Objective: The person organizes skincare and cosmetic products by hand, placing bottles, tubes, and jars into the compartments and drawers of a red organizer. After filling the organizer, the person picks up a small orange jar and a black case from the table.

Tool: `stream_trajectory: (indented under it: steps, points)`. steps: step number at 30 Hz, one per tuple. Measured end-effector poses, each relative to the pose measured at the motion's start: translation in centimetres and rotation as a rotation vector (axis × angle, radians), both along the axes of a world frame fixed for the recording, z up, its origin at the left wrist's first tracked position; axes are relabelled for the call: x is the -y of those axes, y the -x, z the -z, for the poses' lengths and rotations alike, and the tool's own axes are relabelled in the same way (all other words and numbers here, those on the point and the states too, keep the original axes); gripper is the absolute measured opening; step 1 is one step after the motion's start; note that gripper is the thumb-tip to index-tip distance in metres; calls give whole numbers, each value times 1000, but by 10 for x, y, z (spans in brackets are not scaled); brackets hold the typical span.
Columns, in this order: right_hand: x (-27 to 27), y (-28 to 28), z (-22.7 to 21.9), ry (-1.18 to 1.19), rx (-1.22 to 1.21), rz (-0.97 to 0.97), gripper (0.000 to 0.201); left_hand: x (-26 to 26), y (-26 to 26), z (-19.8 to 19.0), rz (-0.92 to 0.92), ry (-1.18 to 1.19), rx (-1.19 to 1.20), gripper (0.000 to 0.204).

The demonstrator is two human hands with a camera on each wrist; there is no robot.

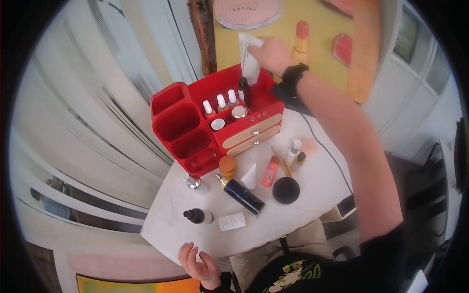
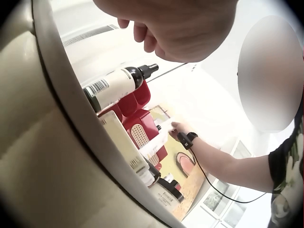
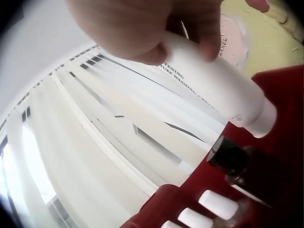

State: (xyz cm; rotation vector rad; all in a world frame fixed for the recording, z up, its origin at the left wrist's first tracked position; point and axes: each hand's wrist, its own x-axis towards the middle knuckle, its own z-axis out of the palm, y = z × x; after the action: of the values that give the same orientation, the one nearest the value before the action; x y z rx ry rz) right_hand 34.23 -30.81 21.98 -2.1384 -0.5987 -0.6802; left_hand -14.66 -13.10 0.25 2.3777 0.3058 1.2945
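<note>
My right hand (image 1: 273, 54) grips a white washing cream tube (image 1: 250, 66) near its flat end. The tube's cap points down, inside the rear compartment of a red cosmetics organizer (image 1: 207, 87), as the head view shows. Beside the tube stands a black-capped bottle (image 1: 244, 87), seen dark in the right wrist view. In front of it are several white-capped nail polish bottles (image 1: 222, 101) and two round-lidded containers. My left hand (image 1: 200, 263) hangs at the table's near edge with loosely bent fingers and holds nothing. Closest to it are a dark pump bottle (image 1: 198, 216) and a white box (image 1: 231, 221).
On the white table (image 1: 168, 205) lie a dark blue bottle (image 1: 242, 195), an orange jar (image 1: 228, 165), a small white tube (image 1: 249, 177), a coral tube (image 1: 270, 172) and a black-lidded jar (image 1: 286, 190). A cable (image 1: 325, 141) runs from my right wrist across the table's right side.
</note>
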Motion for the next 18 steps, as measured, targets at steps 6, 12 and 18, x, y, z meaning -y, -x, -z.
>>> stream_trajectory:
  steps: [6,12,18]
  points:
    - [-8,-15,14,141,-68,96,38,-11,3,0,-13,-30,-51,33]
    - [-1,-19,22,54,-97,70,48,-11,-5,-1,-36,8,-56,34]
    - [44,34,27,27,-73,25,53,-8,-26,-17,-21,288,-162,64]
